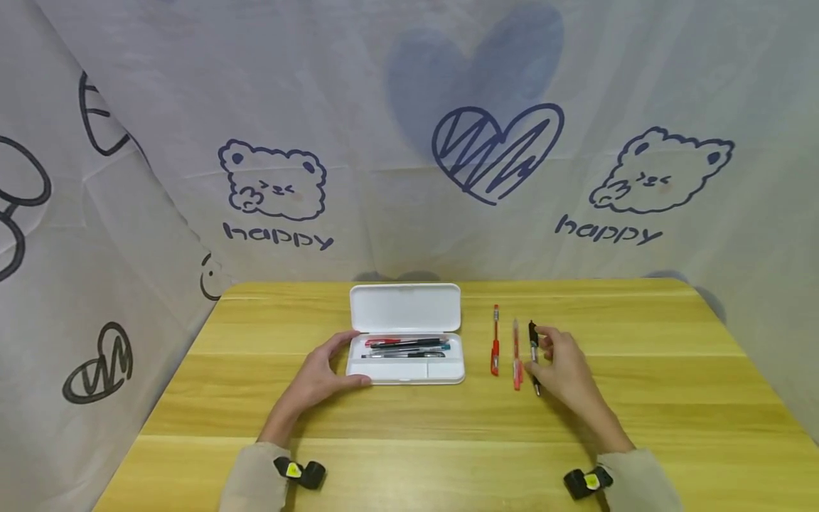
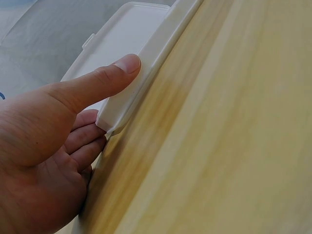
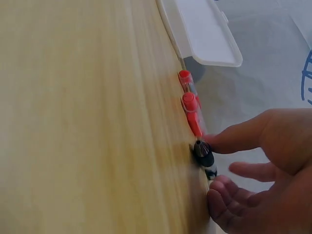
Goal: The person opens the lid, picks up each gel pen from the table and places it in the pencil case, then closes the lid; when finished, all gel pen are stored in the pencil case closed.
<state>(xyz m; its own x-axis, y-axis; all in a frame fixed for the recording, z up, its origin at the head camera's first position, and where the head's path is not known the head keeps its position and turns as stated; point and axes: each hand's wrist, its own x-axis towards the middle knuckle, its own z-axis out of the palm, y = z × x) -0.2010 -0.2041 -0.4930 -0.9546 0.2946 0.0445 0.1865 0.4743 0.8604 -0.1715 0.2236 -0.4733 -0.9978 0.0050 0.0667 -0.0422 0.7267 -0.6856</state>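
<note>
A white pencil case (image 1: 397, 371) lies with its lid (image 1: 406, 308) raised at the back, and several pens (image 1: 409, 346) are inside. My left hand (image 1: 320, 373) holds the case's left end, thumb along the front edge and fingers by the back corner. On the table to the right, my right hand (image 1: 563, 366) pinches a black pen (image 1: 534, 352), thumb on its left and fingers on its right. In the right wrist view the black pen (image 3: 204, 153) shows its tip, while its far part is hidden. Beside it lie a pinkish-red pen (image 1: 516, 359) and a red pen (image 1: 495, 348).
The wooden table (image 1: 435, 441) runs back to a pale cloth (image 1: 384, 242) printed with bears and hearts. The three loose pens lie roughly parallel, between the case and my right hand. A strap with a small black device (image 1: 312, 475) sits on each wrist.
</note>
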